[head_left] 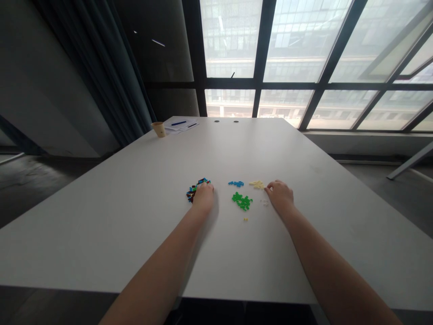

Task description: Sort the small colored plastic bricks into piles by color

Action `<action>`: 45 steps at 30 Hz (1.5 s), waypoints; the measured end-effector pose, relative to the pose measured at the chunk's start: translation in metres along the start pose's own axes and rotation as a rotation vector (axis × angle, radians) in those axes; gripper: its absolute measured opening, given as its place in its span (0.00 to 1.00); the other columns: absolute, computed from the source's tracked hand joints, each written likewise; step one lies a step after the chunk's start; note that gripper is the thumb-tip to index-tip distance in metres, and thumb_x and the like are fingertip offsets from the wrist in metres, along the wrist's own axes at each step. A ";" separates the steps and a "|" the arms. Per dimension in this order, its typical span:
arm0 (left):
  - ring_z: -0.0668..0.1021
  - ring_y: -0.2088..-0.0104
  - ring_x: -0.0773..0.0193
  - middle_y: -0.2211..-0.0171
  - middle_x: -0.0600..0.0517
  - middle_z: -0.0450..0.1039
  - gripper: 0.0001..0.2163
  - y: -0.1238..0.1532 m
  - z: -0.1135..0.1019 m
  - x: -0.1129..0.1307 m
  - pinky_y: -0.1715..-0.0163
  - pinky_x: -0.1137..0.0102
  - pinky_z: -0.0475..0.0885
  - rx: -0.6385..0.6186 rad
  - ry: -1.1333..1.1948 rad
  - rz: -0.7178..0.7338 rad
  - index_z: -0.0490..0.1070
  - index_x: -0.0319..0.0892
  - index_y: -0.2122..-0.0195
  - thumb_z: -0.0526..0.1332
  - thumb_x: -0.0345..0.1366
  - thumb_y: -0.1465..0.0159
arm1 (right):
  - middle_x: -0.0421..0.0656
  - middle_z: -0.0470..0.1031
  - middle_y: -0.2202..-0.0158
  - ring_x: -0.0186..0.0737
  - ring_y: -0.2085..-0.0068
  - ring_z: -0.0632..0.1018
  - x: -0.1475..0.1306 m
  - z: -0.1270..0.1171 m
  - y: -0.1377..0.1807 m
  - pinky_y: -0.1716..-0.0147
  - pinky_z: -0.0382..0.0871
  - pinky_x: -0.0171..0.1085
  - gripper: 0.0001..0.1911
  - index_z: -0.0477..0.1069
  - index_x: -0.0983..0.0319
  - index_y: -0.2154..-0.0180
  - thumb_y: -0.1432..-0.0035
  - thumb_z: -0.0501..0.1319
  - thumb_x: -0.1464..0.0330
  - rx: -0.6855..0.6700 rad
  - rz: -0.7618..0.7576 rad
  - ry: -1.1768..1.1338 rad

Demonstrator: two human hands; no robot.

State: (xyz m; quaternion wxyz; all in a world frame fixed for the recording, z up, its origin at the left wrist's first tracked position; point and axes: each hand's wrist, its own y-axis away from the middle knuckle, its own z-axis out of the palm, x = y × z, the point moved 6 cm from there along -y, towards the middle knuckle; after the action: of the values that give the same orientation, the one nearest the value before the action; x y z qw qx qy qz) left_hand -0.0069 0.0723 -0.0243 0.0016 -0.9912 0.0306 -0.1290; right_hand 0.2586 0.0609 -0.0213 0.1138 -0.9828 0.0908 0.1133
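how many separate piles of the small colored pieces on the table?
5, plus two stray yellow bits: mixed pile under the left hand; blue pile; green pile; cream pile at the right hand; faint white pieces beside it. Hands may hide more.

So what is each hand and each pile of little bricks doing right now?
left hand: palm down, fingers on the mixed pile
mixed pile: heaped, many colours
right hand: fingertips beside the cream pile
cream pile: small, sorted
blue pile: small, sorted
green pile: biggest sorted pile
paper cup: upright, far corner
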 end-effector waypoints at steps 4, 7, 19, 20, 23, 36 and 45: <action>0.68 0.66 0.61 0.65 0.44 0.67 0.10 -0.002 -0.002 -0.001 0.67 0.70 0.59 -0.003 0.059 -0.034 0.68 0.38 0.70 0.48 0.23 0.45 | 0.45 0.72 0.65 0.40 0.63 0.72 -0.001 0.000 0.000 0.68 0.60 0.37 0.08 0.74 0.59 0.70 0.47 0.57 0.66 -0.023 -0.018 0.013; 0.68 0.67 0.62 0.67 0.45 0.67 0.10 -0.004 0.000 -0.003 0.68 0.71 0.59 -0.013 0.074 -0.031 0.68 0.39 0.70 0.49 0.23 0.46 | 0.45 0.72 0.65 0.40 0.63 0.72 0.000 0.000 0.001 0.68 0.60 0.37 0.08 0.75 0.59 0.69 0.47 0.57 0.66 -0.032 -0.025 0.014; 0.69 0.61 0.52 0.62 0.39 0.66 0.15 0.005 -0.012 -0.004 0.66 0.66 0.60 -0.048 -0.094 -0.111 0.68 0.38 0.62 0.45 0.23 0.43 | 0.45 0.72 0.64 0.40 0.64 0.72 -0.005 0.002 0.002 0.68 0.60 0.36 0.10 0.75 0.59 0.67 0.46 0.54 0.67 -0.053 -0.025 -0.013; 0.69 0.61 0.52 0.63 0.39 0.66 0.14 0.004 -0.011 -0.004 0.66 0.67 0.60 -0.054 -0.092 -0.109 0.68 0.38 0.63 0.45 0.23 0.43 | 0.45 0.72 0.64 0.40 0.64 0.72 -0.005 0.002 0.002 0.68 0.60 0.36 0.10 0.75 0.59 0.67 0.46 0.54 0.67 -0.048 -0.029 -0.017; 0.70 0.62 0.53 0.64 0.41 0.67 0.13 0.003 -0.010 -0.006 0.65 0.67 0.60 -0.058 -0.074 -0.107 0.68 0.39 0.64 0.47 0.23 0.44 | 0.44 0.72 0.66 0.39 0.65 0.72 -0.007 0.000 0.003 0.69 0.59 0.35 0.10 0.75 0.58 0.67 0.47 0.54 0.66 -0.011 -0.048 -0.041; 0.71 0.66 0.64 0.69 0.50 0.68 0.08 0.009 -0.020 0.022 0.63 0.70 0.64 0.004 0.668 0.141 0.64 0.40 0.71 0.53 0.23 0.49 | 0.40 0.67 0.76 0.35 0.73 0.69 -0.033 -0.032 0.022 0.70 0.59 0.34 0.09 0.74 0.61 0.71 0.48 0.55 0.67 0.165 -0.273 -0.365; 0.73 0.65 0.68 0.67 0.52 0.69 0.15 0.033 -0.019 0.066 0.61 0.71 0.67 -0.430 1.594 0.237 0.61 0.40 0.70 0.67 0.30 0.54 | 0.40 0.68 0.73 0.36 0.68 0.69 -0.084 -0.051 0.061 0.65 0.64 0.37 0.08 0.73 0.57 0.64 0.46 0.58 0.69 0.185 -0.713 -0.684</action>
State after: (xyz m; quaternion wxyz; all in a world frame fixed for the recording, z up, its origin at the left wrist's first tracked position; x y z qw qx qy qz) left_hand 0.0500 0.0351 0.0104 -0.1964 -0.5720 0.1506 -0.7820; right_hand 0.1763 0.0023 0.0354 0.2553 -0.8451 -0.2835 0.3744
